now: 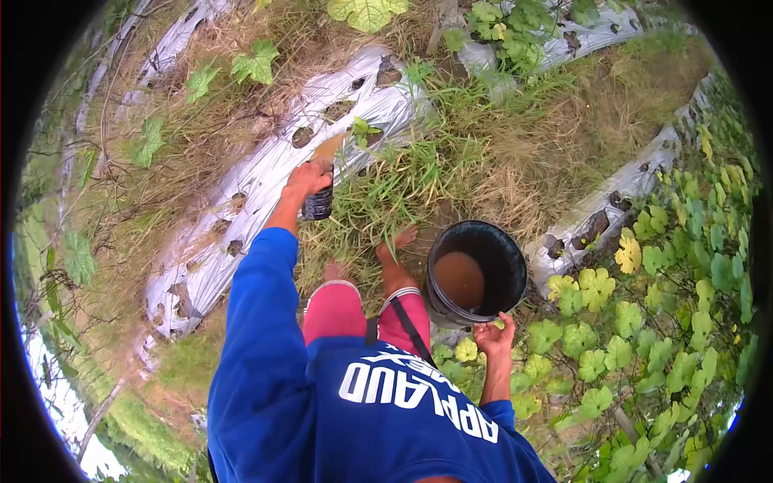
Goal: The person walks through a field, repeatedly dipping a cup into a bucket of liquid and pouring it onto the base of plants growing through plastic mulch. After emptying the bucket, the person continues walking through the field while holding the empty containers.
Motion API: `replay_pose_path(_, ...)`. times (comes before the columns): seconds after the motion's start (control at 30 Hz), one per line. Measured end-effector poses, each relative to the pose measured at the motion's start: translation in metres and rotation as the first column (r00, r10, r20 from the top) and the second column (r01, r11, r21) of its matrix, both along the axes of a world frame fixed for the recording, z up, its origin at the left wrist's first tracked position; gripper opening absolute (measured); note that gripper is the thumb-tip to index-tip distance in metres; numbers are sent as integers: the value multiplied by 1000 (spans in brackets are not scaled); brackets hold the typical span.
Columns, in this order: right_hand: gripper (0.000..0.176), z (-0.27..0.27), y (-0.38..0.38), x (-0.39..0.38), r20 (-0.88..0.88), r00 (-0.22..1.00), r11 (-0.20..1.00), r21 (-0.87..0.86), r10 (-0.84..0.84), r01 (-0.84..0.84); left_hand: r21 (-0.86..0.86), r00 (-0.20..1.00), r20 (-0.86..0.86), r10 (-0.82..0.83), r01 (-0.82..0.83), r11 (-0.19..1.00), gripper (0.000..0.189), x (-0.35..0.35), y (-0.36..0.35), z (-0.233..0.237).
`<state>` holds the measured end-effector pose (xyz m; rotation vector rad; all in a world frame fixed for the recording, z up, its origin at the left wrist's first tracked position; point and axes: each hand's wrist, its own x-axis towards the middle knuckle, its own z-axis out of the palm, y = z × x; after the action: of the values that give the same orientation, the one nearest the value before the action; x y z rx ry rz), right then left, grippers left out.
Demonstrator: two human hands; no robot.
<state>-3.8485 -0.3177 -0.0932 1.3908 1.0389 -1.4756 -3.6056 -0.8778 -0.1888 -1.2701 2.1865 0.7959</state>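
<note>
Held dark container [320,204] in left hand [307,179], left of centre in upper half of frame, grip closed around it. Looked tipped toward top of frame, sending brown water [329,149] onto silver plastic sheet [262,181], between round hole [302,137] on left and small green plant [365,130] on right. Couldn't tell exact landing spot.

Had right hand [493,335] gripping lower-right rim of black bucket [507,264], right of centre, with more brown water in bottom.

Judged best to pour low and slow, aimed at soil inside an opening, not at bare plastic, to cut runoff. Called for tilting from the wrist, gently enough to avoid washing soil off roots. Needed only a light but sure right-hand hold to steady bucket. Also paid to mind feet [396,244], near bucket's left side: risked knocking it over.
</note>
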Motion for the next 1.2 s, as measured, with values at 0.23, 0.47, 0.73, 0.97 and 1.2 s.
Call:
replay_pose_path(0.23,46,7,-1,-41,8,999,999,-8,-38,38,-99,978,-195,79,-100,990,46,-8,34,32)
replay_pose_path(0.47,50,28,-22,-100,-55,995,996,-33,-79,77,-183,935,-344,90,-161,970,43,-81,69,98)
replay_pose_path(0.73,56,46,-42,-178,-138,986,995,-38,-98,93,-126,890,-433,-143,97,987,42,-221,76,105)
replay_pose_path(0.97,55,37,-43,-278,-92,965,969,-58,-244,239,-72,824,-515,-236,233,970,40,-355,75,81)
replay_pose_path(1.2,66,46,-41,-402,-43,974,975,-42,-221,219,17,842,-455,-289,332,943,39,-466,77,101)
